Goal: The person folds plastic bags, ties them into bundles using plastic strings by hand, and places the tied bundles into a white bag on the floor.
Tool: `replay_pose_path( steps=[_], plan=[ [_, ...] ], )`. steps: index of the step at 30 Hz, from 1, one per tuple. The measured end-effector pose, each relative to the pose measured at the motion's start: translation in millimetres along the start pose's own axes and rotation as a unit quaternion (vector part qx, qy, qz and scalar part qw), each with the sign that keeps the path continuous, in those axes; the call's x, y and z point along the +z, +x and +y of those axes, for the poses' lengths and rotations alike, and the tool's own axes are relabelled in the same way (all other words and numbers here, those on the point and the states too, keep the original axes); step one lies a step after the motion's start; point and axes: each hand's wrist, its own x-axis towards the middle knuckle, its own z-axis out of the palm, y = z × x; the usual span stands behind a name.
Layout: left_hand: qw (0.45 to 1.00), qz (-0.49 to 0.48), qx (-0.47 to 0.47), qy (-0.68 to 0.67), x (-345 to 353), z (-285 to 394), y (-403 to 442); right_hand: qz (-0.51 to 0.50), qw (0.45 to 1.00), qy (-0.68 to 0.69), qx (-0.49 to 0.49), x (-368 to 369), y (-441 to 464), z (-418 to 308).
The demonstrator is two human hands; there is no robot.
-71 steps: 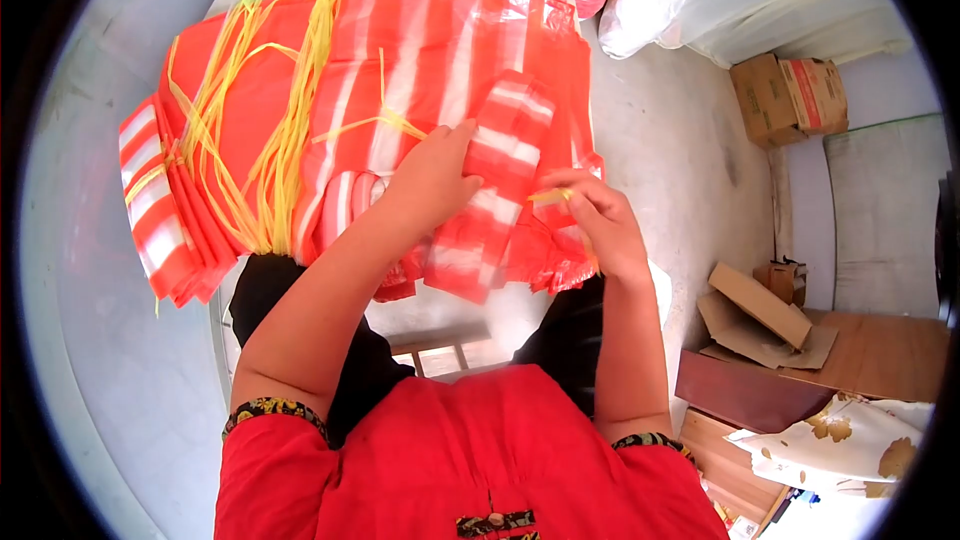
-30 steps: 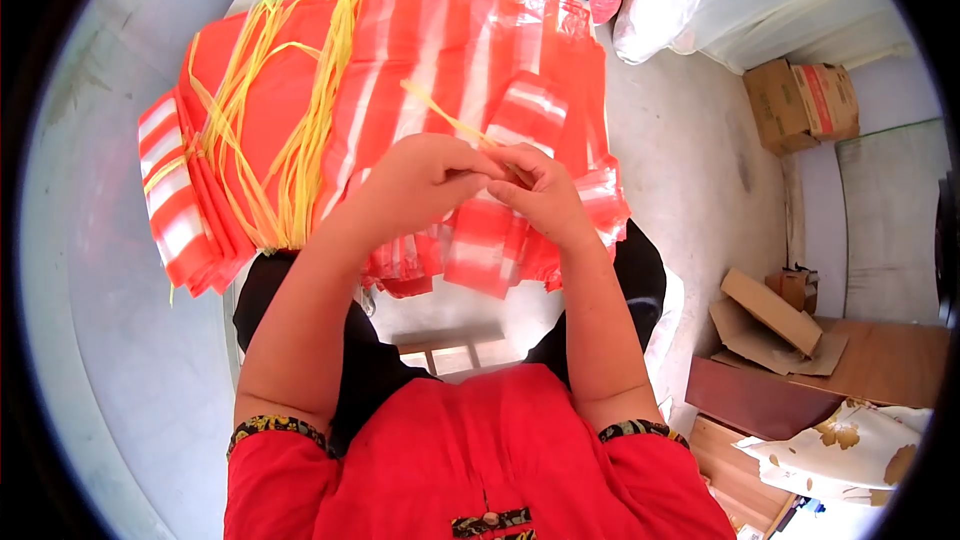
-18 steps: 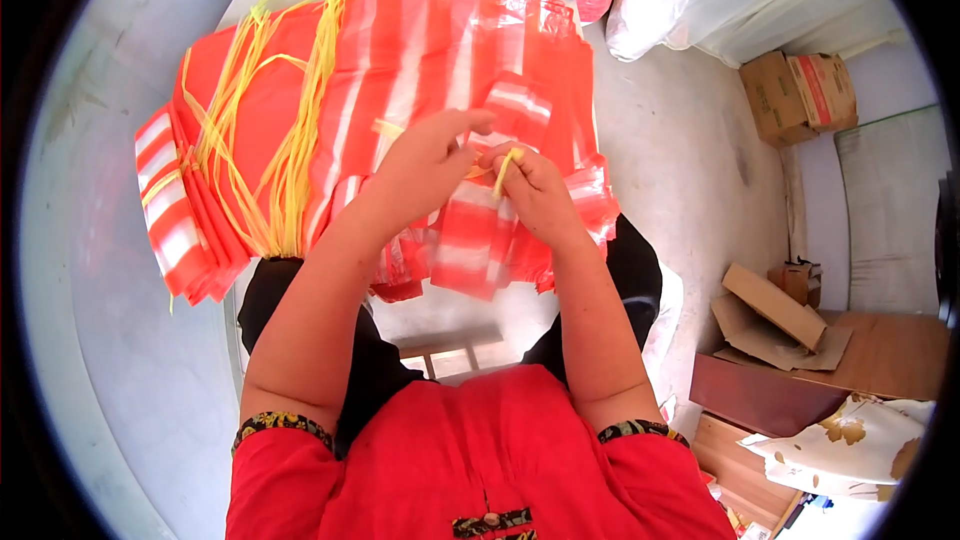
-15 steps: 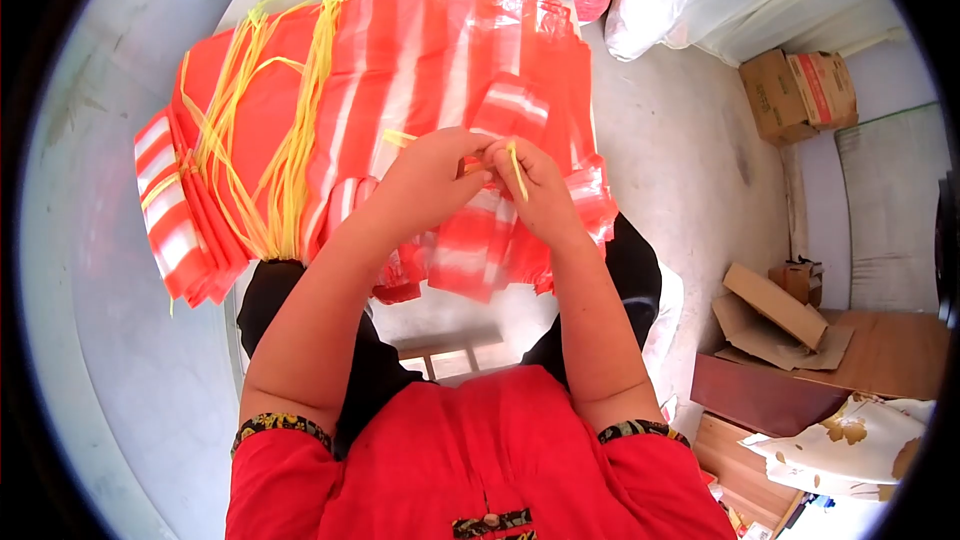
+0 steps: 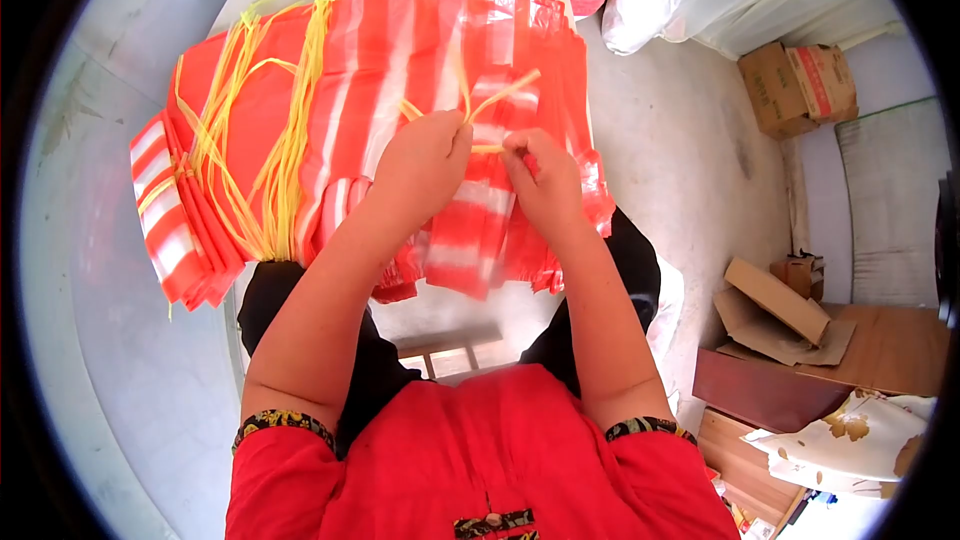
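Red-and-white striped plastic bags (image 5: 400,60) lie in a wide stack in front of me. On top is a narrow folded bundle of the same bags (image 5: 480,202), under both hands. My left hand (image 5: 425,165) pinches a yellow plastic strip, whose loose ends (image 5: 505,92) stick up past the fingers. A short stretch of yellow strip (image 5: 487,149) runs across the bundle to my right hand (image 5: 548,180), which is closed on it. Whether the strip is knotted is hidden by the fingers.
Many loose yellow strips (image 5: 300,130) lie over the stack's left part. Beside them is a folded bag bundle (image 5: 165,210) with a yellow band. Cardboard boxes (image 5: 795,90) stand at far right; opened cardboard (image 5: 780,315) rests on a brown cabinet (image 5: 890,350).
My hands have moved apart from being close together, the right one going right. The yellow strip now stretches between them, with its ends standing up above my left hand.
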Motion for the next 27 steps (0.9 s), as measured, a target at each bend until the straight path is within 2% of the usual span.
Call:
replay_pose_path(
  steps=[4,7,10,13,16,19,20,22,25,27],
  plan=[
    [1.0,-0.002,-0.008,-0.01,-2.9,0.1,3.5,0.015,0.973,-0.149,-0.178,0.9,19.9,-7.6],
    [0.998,-0.03,0.013,0.047,-7.1,5.0,5.5,-0.012,0.955,-0.178,-0.239,1.0,14.2,-13.8],
    [0.992,-0.062,0.067,0.086,-9.4,7.1,3.9,0.027,0.958,-0.167,-0.234,6.1,10.3,-18.0],
    [0.988,-0.056,0.128,0.066,-11.2,7.6,1.3,0.021,0.996,-0.065,-0.058,9.5,10.4,-16.1],
    [0.988,-0.043,0.15,0.01,-13.1,6.6,1.0,0.043,0.984,-0.119,-0.123,5.5,14.6,-9.4],
    [0.991,-0.035,0.13,-0.03,-12.3,6.5,1.4,0.006,0.986,-0.09,-0.141,1.8,17.7,0.2],
    [0.991,-0.038,0.12,-0.043,-11.6,5.8,1.6,-0.052,0.996,-0.027,-0.064,-2.2,17.1,1.7],
    [0.991,-0.043,0.102,-0.07,-10.3,5.1,2.2,-0.165,0.977,0.1,0.091,-12.1,19.2,-6.7],
    [0.992,-0.043,0.081,-0.089,-6.3,1.9,3.1,-0.189,0.967,0.104,0.136,-14.6,18.2,-10.1],
    [0.99,-0.045,0.057,-0.124,-5.0,0.7,2.9,-0.156,0.983,0.037,0.085,-16.5,16.1,-22.6]
  ],
)
